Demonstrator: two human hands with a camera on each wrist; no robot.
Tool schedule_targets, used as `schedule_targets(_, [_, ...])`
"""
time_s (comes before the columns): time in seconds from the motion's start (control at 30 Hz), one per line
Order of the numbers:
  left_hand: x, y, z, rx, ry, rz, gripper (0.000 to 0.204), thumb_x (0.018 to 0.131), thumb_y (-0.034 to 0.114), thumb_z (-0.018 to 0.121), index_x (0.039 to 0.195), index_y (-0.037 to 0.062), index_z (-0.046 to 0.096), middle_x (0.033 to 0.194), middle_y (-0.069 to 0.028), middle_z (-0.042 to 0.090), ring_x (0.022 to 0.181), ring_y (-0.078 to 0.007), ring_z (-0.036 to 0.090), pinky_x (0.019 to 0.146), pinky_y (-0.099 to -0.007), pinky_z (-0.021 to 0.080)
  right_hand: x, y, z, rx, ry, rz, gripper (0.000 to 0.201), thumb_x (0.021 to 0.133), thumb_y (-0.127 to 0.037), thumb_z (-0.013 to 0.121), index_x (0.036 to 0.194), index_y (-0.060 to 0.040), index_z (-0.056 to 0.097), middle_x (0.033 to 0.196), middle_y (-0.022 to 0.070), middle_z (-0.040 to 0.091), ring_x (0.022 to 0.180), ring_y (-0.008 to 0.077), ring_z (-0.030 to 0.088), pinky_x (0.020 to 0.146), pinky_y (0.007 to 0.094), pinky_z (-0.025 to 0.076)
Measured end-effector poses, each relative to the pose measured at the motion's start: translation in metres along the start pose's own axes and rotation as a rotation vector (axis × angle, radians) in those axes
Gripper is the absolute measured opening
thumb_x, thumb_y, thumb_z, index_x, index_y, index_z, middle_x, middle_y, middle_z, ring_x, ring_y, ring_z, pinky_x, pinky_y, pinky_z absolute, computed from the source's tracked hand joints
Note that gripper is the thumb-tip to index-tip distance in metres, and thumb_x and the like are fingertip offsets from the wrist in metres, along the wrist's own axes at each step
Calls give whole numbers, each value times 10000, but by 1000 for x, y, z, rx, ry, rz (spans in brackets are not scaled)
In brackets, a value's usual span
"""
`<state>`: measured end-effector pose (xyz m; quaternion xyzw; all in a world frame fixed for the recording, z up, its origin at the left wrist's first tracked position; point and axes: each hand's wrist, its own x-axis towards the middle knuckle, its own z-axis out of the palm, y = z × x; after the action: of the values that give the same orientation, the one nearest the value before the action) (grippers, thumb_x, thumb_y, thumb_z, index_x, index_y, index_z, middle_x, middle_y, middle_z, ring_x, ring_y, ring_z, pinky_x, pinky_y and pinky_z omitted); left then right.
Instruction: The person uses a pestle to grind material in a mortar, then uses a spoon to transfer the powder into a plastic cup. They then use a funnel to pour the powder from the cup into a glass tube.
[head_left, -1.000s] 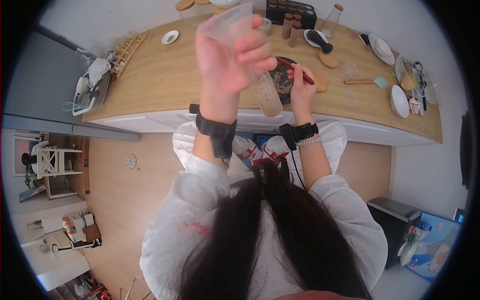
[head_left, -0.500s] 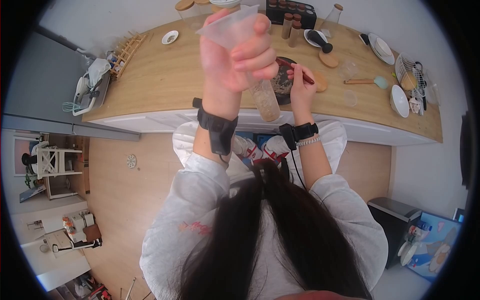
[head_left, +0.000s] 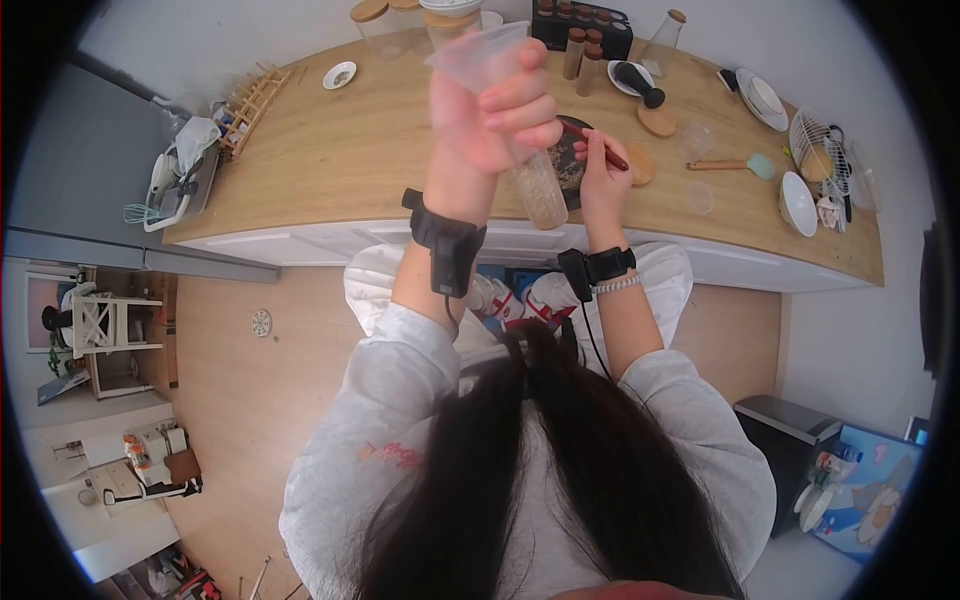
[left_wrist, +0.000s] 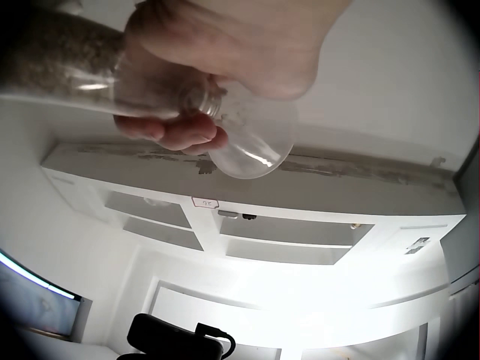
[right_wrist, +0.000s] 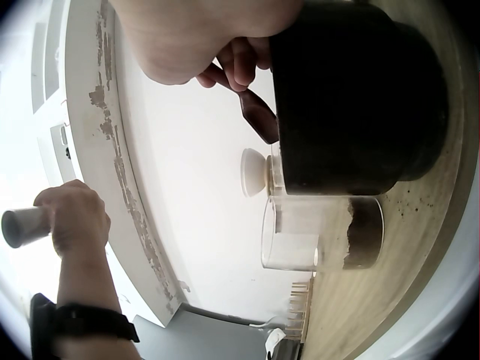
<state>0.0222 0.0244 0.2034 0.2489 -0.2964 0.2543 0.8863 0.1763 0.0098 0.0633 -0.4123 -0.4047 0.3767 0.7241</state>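
My left hand (head_left: 490, 115) is raised above the counter's front edge and grips a clear bottle (head_left: 543, 192) near its neck. A translucent funnel (head_left: 488, 55) sits in the bottle's mouth; in the left wrist view, brownish bits (left_wrist: 52, 60) fill part of the bottle. The bottle is tilted, its base toward the counter front. My right hand (head_left: 605, 185) pinches the handle of a dark red spoon (head_left: 612, 155) at the rim of a black mortar (right_wrist: 360, 97). Dry flaky stuff (head_left: 570, 172) lies inside it. The spoon's bowl (right_wrist: 259, 120) shows beside the mortar's rim.
A glass jar (right_wrist: 326, 259) with dark brown contents stands by the mortar. Right of it lie a round wooden lid (head_left: 642, 165), a spatula (head_left: 735, 163) and a white bowl (head_left: 798, 203). Spice bottles (head_left: 588, 70) and a pestle (head_left: 640, 85) stand behind; a wooden rack (head_left: 255, 108) is left.
My left hand, with bottle and funnel, dips slightly, then shifts right, with the bottle's base ending a little higher than half a second ago. The right hand and spoon stay in place.
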Motion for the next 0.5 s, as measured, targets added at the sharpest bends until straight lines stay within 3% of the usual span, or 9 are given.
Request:
schedule_targets(0.3, [-1,-1,-11,91,103,32,373,897,376,325,963,40,474,556,42,432,453,-81,383,534,-278,326,1,2,-1,-3,-2,-3,205,884,-174,560,918,24,603,764,48,608,654,68,519,610,188,424])
schedule_targets(0.4, [-5,3,-17,64,208,31,564,782,516,350,933,0,519,540,7,398,468,-128,366,523,-315,315,1,2,0,-2,0,-7,205,885,-174,559,916,24,603,763,49,608,654,68,519,610,188,425])
schedule_targets(0.5, [-10,2,-17,193,458,117,596,765,537,331,911,-10,516,540,-14,377,470,-147,356,508,-319,305,0,0,0,-8,2,-10,204,885,-174,558,913,24,604,763,49,609,653,68,521,611,188,426])
